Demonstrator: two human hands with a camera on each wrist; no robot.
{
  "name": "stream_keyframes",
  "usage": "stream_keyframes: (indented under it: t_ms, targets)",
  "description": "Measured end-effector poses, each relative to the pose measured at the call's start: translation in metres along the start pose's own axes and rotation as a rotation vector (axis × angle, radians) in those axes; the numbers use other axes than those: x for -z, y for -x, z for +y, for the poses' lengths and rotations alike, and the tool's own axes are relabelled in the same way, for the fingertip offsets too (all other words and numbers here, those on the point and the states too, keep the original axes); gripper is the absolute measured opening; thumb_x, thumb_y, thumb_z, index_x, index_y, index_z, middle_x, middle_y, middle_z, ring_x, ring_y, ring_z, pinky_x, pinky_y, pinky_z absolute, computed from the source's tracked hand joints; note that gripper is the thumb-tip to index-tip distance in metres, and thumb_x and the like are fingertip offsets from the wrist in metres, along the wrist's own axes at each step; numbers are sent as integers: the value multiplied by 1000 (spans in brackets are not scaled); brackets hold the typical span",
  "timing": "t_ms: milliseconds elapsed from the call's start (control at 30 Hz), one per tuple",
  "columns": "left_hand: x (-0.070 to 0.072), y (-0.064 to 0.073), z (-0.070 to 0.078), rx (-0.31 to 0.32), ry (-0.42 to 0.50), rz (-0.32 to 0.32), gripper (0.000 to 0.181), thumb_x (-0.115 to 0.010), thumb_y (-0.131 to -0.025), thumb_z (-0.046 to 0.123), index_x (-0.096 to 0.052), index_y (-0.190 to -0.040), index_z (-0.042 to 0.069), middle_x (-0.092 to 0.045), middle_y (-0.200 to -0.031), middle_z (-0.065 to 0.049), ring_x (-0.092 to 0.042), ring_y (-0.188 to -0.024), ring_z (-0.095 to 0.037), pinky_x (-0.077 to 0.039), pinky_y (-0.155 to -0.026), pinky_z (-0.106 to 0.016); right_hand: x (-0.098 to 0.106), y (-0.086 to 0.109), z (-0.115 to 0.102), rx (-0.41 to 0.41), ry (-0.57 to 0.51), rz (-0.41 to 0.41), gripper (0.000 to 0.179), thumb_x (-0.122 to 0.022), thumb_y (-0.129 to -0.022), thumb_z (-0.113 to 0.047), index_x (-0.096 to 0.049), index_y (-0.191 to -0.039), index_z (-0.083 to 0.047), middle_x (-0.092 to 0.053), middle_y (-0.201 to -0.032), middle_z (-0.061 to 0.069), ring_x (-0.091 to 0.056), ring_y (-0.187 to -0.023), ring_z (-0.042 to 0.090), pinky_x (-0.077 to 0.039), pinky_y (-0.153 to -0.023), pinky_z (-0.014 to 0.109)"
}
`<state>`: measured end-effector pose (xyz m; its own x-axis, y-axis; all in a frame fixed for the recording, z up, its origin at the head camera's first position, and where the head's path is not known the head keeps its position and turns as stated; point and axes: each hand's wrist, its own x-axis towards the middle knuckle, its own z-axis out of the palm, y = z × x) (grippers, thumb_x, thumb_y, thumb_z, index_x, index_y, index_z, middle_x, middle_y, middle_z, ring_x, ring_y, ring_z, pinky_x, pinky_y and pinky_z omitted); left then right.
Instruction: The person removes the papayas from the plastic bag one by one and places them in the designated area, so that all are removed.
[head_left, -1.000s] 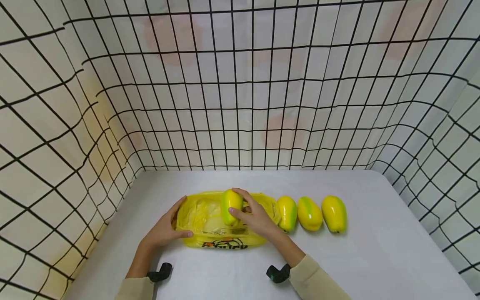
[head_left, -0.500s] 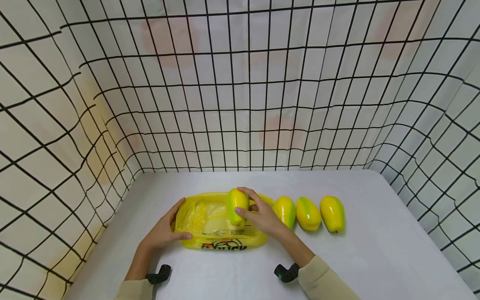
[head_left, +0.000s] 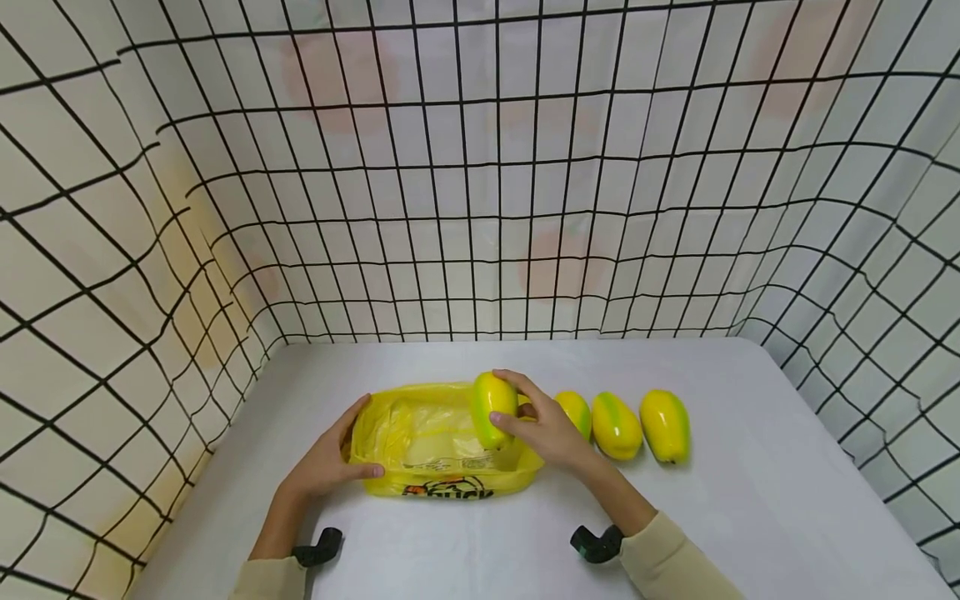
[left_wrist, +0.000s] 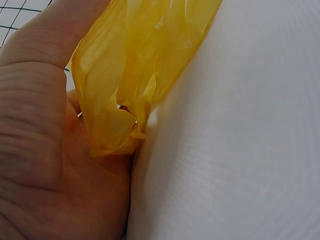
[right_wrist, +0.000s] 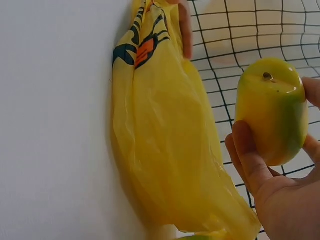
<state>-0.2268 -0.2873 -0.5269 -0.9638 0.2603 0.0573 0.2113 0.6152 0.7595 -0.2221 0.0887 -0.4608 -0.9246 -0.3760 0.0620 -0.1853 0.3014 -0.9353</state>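
A yellow plastic bag (head_left: 390,482) with dark and orange print lies on the table, its mouth spread wide. At its left end my left hand (head_left: 326,454) holds the bag, thumb over the front rim and fingers behind. The left wrist view has the yellow film (left_wrist: 110,90) between thumb and palm. Over the bag's right part, my right hand (head_left: 551,425) grips a shiny yellow-green mango (head_left: 493,411). The right wrist view shows this mango (right_wrist: 272,112) between thumb and fingers, apart from the bag.
Right of the bag, three more mangoes stand in a row: one (head_left: 574,411) partly behind my right hand, a second (head_left: 617,427) and a third (head_left: 665,425). The white table (head_left: 750,500) has black wire mesh (head_left: 495,217) behind and on both sides.
My right hand has moved to the right with the mango, from mid-bag towards the bag's right end. My left hand stays at the left end.
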Motion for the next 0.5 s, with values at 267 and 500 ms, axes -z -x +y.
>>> stream_keyframes:
  t_ms: [267, 500]
  targets:
    - [0, 1, 2, -6, -5, -3, 117, -86, -66, 47, -13, -156, 30, -16, -164, -1, -16, -150, -30, -21, -118, -57, 18, 8, -1, 9, -37, 7, 59, -64, -91, -45, -36, -143, -48, -45, -145, -8, -58, -112, 28, -55, -88, 37]
    - [1, 1, 3, -8, -6, -3, 117, -86, -66, 46, -14, -157, 29, -16, -163, -2, -17, -150, -31, -21, -118, -58, 33, 15, 2, 21, 11, 28, 59, -63, -92, -46, -35, -144, -49, -45, -144, -9, -59, -110, 28, -56, -83, 36]
